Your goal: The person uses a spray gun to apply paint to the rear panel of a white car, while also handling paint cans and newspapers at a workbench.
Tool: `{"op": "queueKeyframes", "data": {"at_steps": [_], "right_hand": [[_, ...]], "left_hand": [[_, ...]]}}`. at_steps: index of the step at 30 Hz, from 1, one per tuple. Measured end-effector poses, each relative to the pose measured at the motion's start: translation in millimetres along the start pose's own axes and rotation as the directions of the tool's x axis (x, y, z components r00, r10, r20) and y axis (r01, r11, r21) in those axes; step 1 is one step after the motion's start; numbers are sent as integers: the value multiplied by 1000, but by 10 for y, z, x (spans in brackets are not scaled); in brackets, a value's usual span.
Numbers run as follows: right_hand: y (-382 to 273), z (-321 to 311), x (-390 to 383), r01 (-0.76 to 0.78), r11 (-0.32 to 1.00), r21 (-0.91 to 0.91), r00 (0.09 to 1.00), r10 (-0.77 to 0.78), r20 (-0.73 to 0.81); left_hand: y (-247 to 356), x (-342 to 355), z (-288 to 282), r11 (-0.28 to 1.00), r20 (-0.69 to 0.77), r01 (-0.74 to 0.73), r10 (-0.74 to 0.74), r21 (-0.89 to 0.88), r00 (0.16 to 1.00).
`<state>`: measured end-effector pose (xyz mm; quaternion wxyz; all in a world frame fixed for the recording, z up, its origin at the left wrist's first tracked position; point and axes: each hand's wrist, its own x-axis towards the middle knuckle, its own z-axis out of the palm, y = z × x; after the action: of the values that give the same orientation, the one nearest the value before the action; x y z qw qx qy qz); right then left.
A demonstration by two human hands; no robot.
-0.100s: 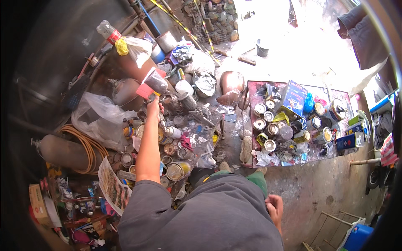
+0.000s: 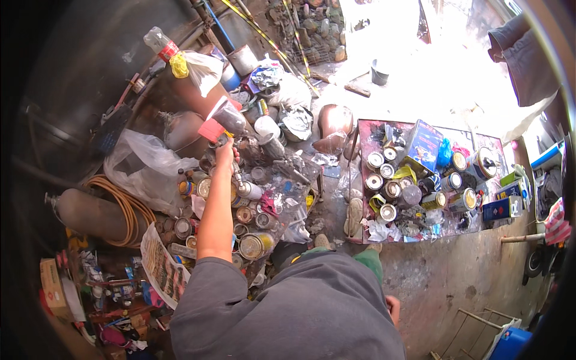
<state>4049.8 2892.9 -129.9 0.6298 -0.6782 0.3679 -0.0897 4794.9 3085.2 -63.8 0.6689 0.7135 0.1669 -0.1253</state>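
Observation:
My left arm reaches out over the crowded left table, and my left hand [image 2: 225, 155] is closed around the grip of a metal spray gun [image 2: 238, 175]. Just beyond the fist are a pinkish-red piece [image 2: 211, 129] and a clear dark-tinted plastic container [image 2: 230, 117]; whether they join the gun I cannot tell. Several paint cans [image 2: 252, 245] stand below and beside the forearm. My right hand [image 2: 393, 308] hangs by my right hip, mostly covered by the grey shirt, its fingers hidden.
On the right, a paint-stained table [image 2: 414, 237] carries several opened cans and a blue rectangular tin [image 2: 422, 146]. A gas cylinder [image 2: 90, 215] with a coiled orange hose [image 2: 123, 207] lies at left. A metal frame [image 2: 480, 318] and blue container [image 2: 511, 343] stand lower right.
My right hand has drawn in behind the shirt, so less of it shows. My left hand keeps its grip. The whole view has shifted slightly.

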Motion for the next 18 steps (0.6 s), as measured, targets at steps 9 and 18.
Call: {"op": "queueKeyframes", "data": {"at_steps": [9,18], "right_hand": [[863,370,-191,91,988,123,888,-25,-458],[894,386,-46,-112,993,32,836,111,-537]], "left_hand": [[-433,-69,131,993,-10,-103,103,-48,995],[-888,64,342,896,-177,-441,443,51,879]]}}
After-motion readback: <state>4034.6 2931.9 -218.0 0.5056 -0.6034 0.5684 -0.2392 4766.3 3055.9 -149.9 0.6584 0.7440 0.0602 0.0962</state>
